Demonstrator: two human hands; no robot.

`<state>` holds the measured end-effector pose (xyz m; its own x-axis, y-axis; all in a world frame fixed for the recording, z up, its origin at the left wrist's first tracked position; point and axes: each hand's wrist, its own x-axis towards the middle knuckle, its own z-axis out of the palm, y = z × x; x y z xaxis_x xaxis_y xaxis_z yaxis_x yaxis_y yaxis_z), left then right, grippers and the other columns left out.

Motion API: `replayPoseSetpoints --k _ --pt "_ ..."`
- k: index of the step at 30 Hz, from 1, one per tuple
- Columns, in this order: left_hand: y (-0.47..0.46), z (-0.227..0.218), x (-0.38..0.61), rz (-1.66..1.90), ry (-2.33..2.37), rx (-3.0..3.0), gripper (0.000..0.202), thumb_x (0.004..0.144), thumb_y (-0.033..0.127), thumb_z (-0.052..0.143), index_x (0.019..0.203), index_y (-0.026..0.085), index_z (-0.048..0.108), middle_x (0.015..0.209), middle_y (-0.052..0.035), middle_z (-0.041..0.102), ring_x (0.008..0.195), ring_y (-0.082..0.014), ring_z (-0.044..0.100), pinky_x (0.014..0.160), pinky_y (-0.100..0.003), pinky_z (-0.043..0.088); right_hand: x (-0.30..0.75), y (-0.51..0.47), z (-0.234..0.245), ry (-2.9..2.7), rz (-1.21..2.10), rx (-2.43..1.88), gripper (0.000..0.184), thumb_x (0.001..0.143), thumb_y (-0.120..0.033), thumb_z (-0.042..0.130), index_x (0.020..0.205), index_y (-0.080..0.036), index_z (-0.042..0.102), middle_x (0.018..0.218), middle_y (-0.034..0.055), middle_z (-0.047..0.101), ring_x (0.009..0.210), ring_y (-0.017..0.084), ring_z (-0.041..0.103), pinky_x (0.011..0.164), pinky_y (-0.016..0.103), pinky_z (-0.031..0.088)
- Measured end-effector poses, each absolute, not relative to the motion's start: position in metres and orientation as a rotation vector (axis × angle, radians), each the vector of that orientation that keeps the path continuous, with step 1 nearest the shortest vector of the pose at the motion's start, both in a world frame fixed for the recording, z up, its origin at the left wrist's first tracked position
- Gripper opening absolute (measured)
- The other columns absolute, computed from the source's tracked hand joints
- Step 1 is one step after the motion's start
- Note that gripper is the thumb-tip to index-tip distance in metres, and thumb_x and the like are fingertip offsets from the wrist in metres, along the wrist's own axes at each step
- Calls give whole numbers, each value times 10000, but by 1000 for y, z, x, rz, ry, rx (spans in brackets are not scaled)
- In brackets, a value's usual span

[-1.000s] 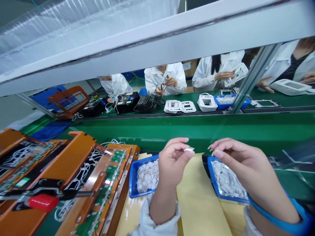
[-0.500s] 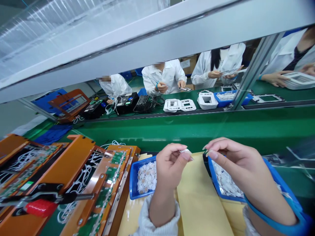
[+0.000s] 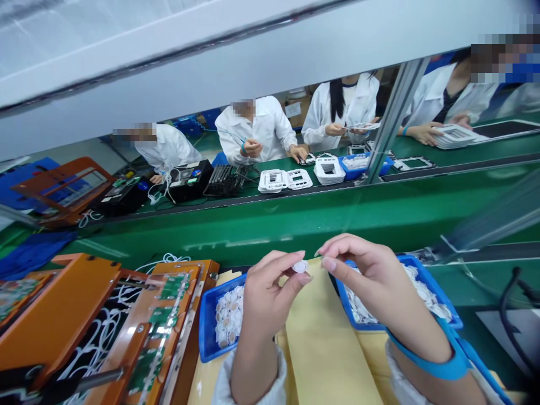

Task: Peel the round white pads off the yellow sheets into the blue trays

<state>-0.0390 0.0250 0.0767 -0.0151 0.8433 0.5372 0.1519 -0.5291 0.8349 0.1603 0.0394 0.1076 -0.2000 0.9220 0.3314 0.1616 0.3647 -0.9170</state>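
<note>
My left hand point(image 3: 265, 295) pinches a small round white disc point(image 3: 300, 266) between thumb and forefinger, its flat face turned toward me. Just to the right, my right hand point(image 3: 373, 275) has thumb and forefinger drawn together; whatever they hold, if anything, is too small to make out. A blue band point(image 3: 439, 357) circles my right wrist. Behind my left hand, a blue bin point(image 3: 205, 326) holds many white discs, some with brownish centres. Partly covered by my right forearm, a second blue bin point(image 3: 451, 306) is heaped with white pieces. Yellow paper point(image 3: 329, 343) lies below both hands.
Orange fixtures point(image 3: 185, 332) with green circuit boards and white cables stand at left. Beyond a green divider, several co-workers in white coats sit along a bench with stacked white frames point(image 3: 330, 170). A metal post point(image 3: 392, 118) rises at right, under an overhead panel point(image 3: 169, 95).
The view has turned right, so the scene sits further left. The disc in my left hand now shows its round face instead of its edge. My right hand keeps its pinch.
</note>
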Motion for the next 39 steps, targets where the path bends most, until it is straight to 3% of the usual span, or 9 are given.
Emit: replayPoseSetpoints --k 6,17,26,39 --pt "25 72 -38 1576 1114 1676 250 836 209 909 1068 234 818 860 -21 787 743 -149 732 700 -213 606 157 40 110 -1638 1021 -1022 191 991 -379 701 869 -237 740 950 45 778 861 222 706 745 334 523" --pt "27 80 -31 1565 1088 1843 239 852 205 900 1070 237 808 863 -7 758 710 -127 698 685 -206 570 158 38 110 -1645 1105 -1104 262 982 -448 694 839 -233 735 838 22 776 767 212 689 687 318 514" --pt "27 80 -31 1514 1142 1888 206 875 252 884 1065 221 808 869 -27 763 707 -144 703 667 -226 581 155 39 111 -1711 1016 -1148 203 975 -367 664 842 -240 750 826 15 779 739 207 703 617 300 490" --pt "26 84 -29 1507 1201 2005 160 910 300 853 1036 216 802 818 -14 754 682 -140 697 655 -228 582 153 41 110 -1776 906 -1137 157 969 -295 678 840 -264 761 846 -12 797 774 197 725 674 299 503"
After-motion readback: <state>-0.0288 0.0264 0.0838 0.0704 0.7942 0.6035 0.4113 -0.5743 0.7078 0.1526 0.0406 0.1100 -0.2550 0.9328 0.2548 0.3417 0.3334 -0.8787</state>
